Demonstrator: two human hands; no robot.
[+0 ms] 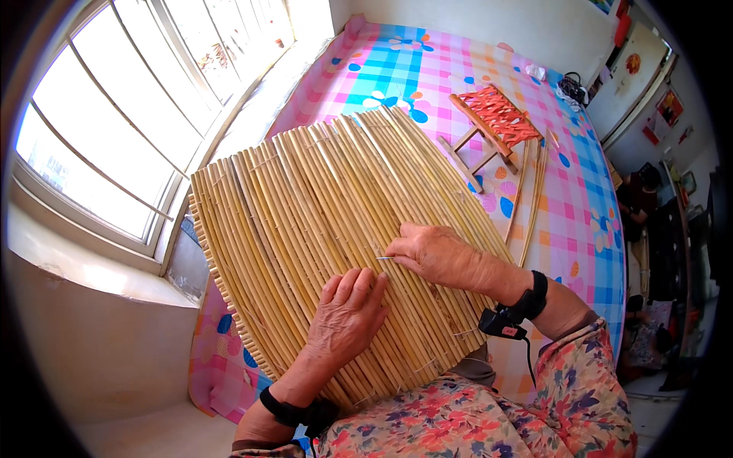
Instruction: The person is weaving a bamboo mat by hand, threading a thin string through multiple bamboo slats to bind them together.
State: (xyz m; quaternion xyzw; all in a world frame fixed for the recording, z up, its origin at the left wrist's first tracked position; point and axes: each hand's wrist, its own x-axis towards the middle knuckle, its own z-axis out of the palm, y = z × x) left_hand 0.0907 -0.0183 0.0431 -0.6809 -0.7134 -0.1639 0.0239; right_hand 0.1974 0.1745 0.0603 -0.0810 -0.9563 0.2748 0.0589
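One round mat of pale yellow straw stalks (pixel 305 221), bound side by side, is lying across the person's lap and reaching out over the bed, and both hands are working on it. The left hand (pixel 347 313) is lying flat on the near part of the mat, palm down, fingers close together and pressing on the stalks, gripping nothing. The right hand (pixel 435 252) is sitting just beyond it, thumb and forefinger pinching one thin metal needle (pixel 384 258) whose tip is pointing left along the stalks; the other fingers are curling loosely. The two hands are nearly touching. Each wrist is wearing one black strap, two in all, and the right one is carrying a small black device with a cable (pixel 505 320) hanging from it.

The bed is showing one checked cloth in pink, blue and white with flower prints (pixel 427 69). On it, well beyond the mat, one small wooden folding stool with an orange woven seat (pixel 492 122) is lying tilted. Between stool and mat, a few loose straw stalks (pixel 531 191) are lying in a thin bundle; I cannot count them exactly. One large white-framed window (pixel 114 114) is letting in bright light on the left. Floral sleeves are filling the lower edge.
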